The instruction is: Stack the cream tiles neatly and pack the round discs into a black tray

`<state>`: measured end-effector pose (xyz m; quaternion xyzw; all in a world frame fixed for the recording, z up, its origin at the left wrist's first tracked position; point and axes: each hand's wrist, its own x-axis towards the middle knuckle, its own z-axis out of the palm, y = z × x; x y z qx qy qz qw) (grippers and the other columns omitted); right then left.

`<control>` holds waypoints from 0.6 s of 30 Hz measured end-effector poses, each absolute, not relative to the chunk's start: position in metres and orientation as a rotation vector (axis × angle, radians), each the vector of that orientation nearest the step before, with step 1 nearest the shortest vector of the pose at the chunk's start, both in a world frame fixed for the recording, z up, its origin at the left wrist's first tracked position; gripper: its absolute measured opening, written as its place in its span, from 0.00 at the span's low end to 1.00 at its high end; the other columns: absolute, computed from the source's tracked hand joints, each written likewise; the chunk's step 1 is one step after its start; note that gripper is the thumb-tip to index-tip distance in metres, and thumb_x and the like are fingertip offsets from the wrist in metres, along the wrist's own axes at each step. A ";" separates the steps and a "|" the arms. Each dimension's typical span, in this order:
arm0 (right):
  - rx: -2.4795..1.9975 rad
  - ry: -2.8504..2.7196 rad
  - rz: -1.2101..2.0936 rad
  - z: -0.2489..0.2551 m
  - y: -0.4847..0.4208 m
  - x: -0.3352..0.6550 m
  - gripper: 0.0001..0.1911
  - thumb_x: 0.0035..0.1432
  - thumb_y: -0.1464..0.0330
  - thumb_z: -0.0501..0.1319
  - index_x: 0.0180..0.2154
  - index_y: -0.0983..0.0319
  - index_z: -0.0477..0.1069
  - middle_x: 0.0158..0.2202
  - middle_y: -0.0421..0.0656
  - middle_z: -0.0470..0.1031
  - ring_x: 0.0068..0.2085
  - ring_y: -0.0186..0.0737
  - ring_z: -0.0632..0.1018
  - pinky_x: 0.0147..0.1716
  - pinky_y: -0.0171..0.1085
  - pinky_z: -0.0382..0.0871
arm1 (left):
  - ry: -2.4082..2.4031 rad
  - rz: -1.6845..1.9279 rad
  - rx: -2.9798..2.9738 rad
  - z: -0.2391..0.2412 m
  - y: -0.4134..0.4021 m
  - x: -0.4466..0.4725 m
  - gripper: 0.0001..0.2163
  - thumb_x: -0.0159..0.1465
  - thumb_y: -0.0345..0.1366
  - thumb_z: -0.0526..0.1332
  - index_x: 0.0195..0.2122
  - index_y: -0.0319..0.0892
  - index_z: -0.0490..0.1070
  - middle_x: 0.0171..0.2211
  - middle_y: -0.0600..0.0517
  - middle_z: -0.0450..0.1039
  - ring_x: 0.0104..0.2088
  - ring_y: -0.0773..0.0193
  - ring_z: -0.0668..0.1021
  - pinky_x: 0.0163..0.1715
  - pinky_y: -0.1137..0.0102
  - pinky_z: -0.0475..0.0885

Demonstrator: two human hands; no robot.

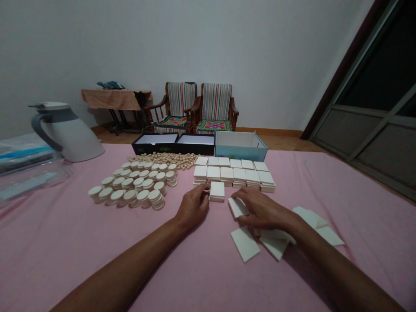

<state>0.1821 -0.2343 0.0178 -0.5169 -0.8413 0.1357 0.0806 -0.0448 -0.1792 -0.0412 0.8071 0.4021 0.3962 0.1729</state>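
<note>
My left hand (194, 207) is closed, its curled fingertips against the left side of a small stack of white square tiles (217, 190). Just right of that stack, my right hand (260, 209) grips some white square tiles (238, 207) between thumb and fingers, holding them tilted. How many it holds I cannot tell. Below it a loose square tile (245, 244) lies flat on the pink cloth (195, 268). More loose tiles (275, 245) are partly hidden under my right wrist and forearm, and others (320, 223) lie beyond it to the right.
Rows of square-tile stacks (226, 174) stand ahead, with stacked round discs (143, 196) to the left. Behind are small wooden beads (169, 159), black box trays (173, 147) and a light blue box (240, 152). A jug (78, 134) and clear plastic packaging (29, 173) are far left.
</note>
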 end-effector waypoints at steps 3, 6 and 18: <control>-1.605 -2.449 0.277 0.029 -0.230 0.168 0.26 0.50 0.62 0.62 0.52 0.63 0.65 0.47 0.51 0.68 0.47 0.48 0.67 0.45 0.43 0.61 | 1.140 1.120 2.287 -0.042 -0.179 -0.045 0.14 0.57 0.24 0.56 0.43 0.40 0.70 0.38 0.48 0.77 0.36 0.62 0.78 0.37 0.69 0.73; -1.627 -2.426 0.145 0.036 -0.220 0.151 0.22 0.53 0.62 0.59 0.49 0.65 0.66 0.44 0.51 0.69 0.45 0.47 0.68 0.43 0.42 0.61 | 1.129 1.118 2.289 -0.042 -0.179 -0.045 0.14 0.57 0.24 0.56 0.43 0.41 0.70 0.38 0.48 0.77 0.36 0.62 0.78 0.38 0.69 0.73; -1.588 -2.268 0.264 0.034 -0.224 0.162 0.11 0.58 0.66 0.56 0.42 0.61 0.69 0.38 0.46 0.72 0.39 0.40 0.71 0.38 0.38 0.63 | 1.106 1.094 2.291 -0.040 -0.180 -0.044 0.16 0.57 0.24 0.55 0.47 0.41 0.68 0.40 0.48 0.77 0.39 0.61 0.78 0.40 0.67 0.73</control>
